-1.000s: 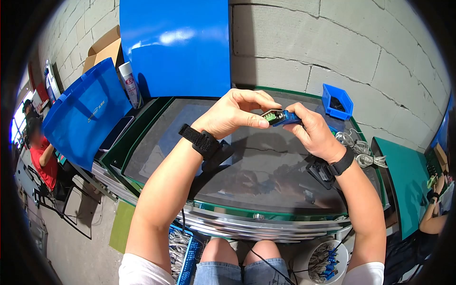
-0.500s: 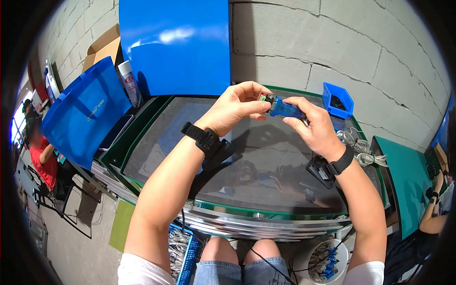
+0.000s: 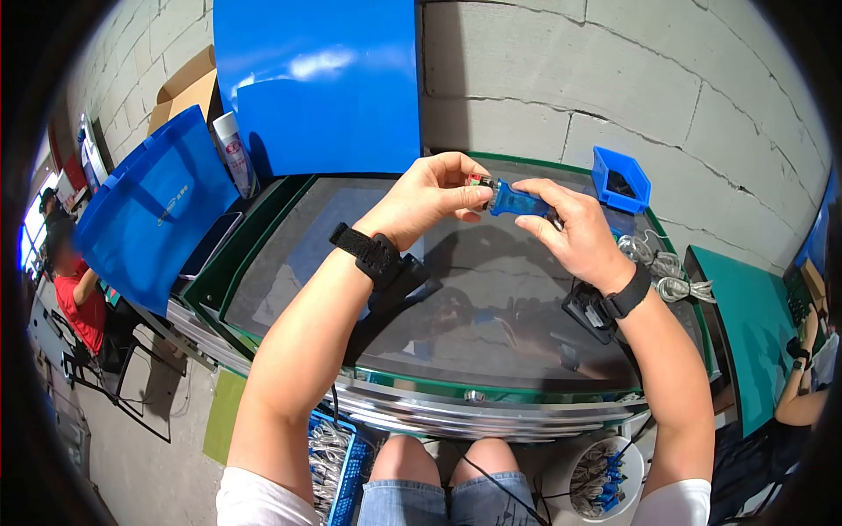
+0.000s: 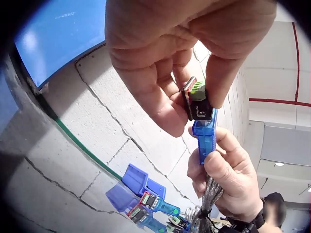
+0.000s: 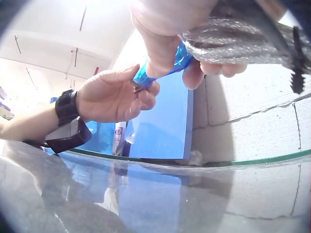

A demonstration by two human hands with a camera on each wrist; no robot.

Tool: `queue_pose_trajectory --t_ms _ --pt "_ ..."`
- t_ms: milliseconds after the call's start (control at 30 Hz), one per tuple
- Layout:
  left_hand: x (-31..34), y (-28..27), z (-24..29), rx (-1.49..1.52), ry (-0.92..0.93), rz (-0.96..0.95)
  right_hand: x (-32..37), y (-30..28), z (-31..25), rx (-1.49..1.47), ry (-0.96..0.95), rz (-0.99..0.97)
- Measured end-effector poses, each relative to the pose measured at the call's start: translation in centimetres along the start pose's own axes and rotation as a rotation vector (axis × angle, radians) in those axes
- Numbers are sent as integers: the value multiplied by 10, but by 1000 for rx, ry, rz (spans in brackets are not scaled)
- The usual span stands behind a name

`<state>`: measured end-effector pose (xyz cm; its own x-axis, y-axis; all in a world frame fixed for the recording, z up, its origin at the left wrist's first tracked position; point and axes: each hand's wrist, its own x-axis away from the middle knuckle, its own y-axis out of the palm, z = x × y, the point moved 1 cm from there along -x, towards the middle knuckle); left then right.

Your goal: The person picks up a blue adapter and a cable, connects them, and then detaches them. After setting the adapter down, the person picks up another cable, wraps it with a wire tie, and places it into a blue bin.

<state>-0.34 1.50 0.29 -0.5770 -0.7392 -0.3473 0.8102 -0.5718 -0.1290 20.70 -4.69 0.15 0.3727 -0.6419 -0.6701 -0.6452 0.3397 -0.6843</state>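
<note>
Raised over the tabletop, my left hand (image 3: pixel 434 200) pinches a small terminal board (image 4: pixel 195 99) between thumb and fingers. It carries a green screw-terminal block and a black connector housing. My right hand (image 3: pixel 574 230) grips a translucent blue serial adapter plug (image 3: pixel 519 202) by its rear end. In the left wrist view, the plug's wide front end meets the board's black housing, the two lined up. A tied bundle of clear grey cable (image 5: pixel 233 41) hangs from the right hand beside the plug. The left fingers partly hide the board in the head view.
A blue parts bin (image 3: pixel 624 188) stands at the back right, with coiled cables (image 3: pixel 680 285) nearby. At left are a blue bag (image 3: pixel 158 210) and a spray can (image 3: pixel 235 156). Below the table edge sit a blue basket (image 3: pixel 353 473) and a white bucket (image 3: pixel 633 491) of cables.
Both hands have shifted slightly up and left. The right fingers have drawn back along the blue plug, exposing more of it, and the board has turned within the left fingers.
</note>
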Motion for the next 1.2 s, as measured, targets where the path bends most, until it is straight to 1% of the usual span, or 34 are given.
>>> queue_pose_trajectory --t_ms 233,433,533,633,700,733,800,900,1000,1067,1133,1200 --pt "-1 -1 -2 -15 -2 14 0 2 2 -19 -8 11" --pt "-1 -3 -3 -50 -5 42 -1 2 -1 16 30 5" --pt "-2 -3 -3 -85 3 76 -1 5 1 16 15 30" --pt "-1 -4 -2 -50 -23 74 -1 4 0 21 24 27" --pt "-1 -5 -3 37 -85 90 0 6 1 18 10 33" --pt "-2 -5 -4 38 -83 86 -1 5 1 22 12 35" --pt "-3 -6 -8 -61 -21 91 0 5 0 44 25 7" --pt "-2 -5 -6 -73 -21 88 -1 6 6 25 18 3" --pt "-3 -8 -7 20 -72 86 -1 6 4 15 27 -7" --pt "-3 -7 -7 11 -62 79 -1 6 5 23 26 -11" --pt "-2 -6 -7 -147 -27 81 0 7 6 27 26 -16" --pt "-2 -7 -6 -120 -42 83 -1 8 7 8 18 -20"
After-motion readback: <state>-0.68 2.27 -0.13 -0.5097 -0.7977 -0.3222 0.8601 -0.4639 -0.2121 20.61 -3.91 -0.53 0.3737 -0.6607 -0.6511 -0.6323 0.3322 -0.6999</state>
